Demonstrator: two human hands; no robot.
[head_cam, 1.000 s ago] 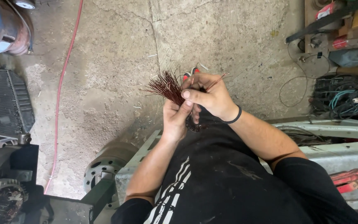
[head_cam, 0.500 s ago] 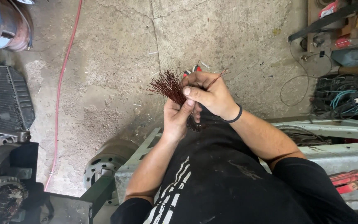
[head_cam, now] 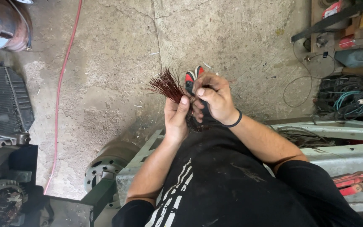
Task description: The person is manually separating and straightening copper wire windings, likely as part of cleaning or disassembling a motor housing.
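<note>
At far left, a black finned radiator [head_cam: 1, 105] lay near a red hose [head_cam: 61, 98] trailing across the cracked concrete floor [head_cam: 118, 54]. Further right, the left hand [head_cam: 176, 120] was clenched around a bundle of copper wire [head_cam: 167, 85], its thumb pressed up against the fanned strands. Beside it, the right hand [head_cam: 215, 98] gripped red-handled cutters [head_cam: 193, 77], which had drawn closer to the bundle than a second before; the hands had scarcely shifted otherwise. At far right, a dark crate [head_cam: 345, 98] held coiled green and blue cable.
</note>
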